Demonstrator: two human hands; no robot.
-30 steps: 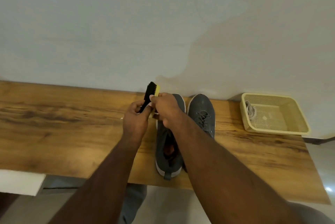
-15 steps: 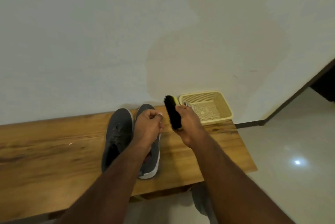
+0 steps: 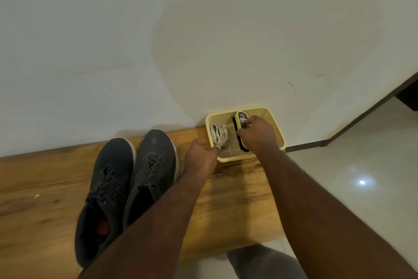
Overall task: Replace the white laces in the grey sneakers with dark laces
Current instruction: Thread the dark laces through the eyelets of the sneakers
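Head view: the bench (image 3: 34, 188) bears the sneakers (image 3: 126, 183), both already strung with dark laces (image 3: 151, 165), toes to the wall, left of both hands. At the bench's right end sits the basket (image 3: 277, 127). In it the brush (image 3: 240, 129) lies with its long axis running away from the person, gripped from above by the right hand (image 3: 260, 136). The white laces (image 3: 218, 135), coiled, lie just left of the brush; the left hand (image 3: 200, 156), nearer them, pinches their near end at the basket's near-left corner.
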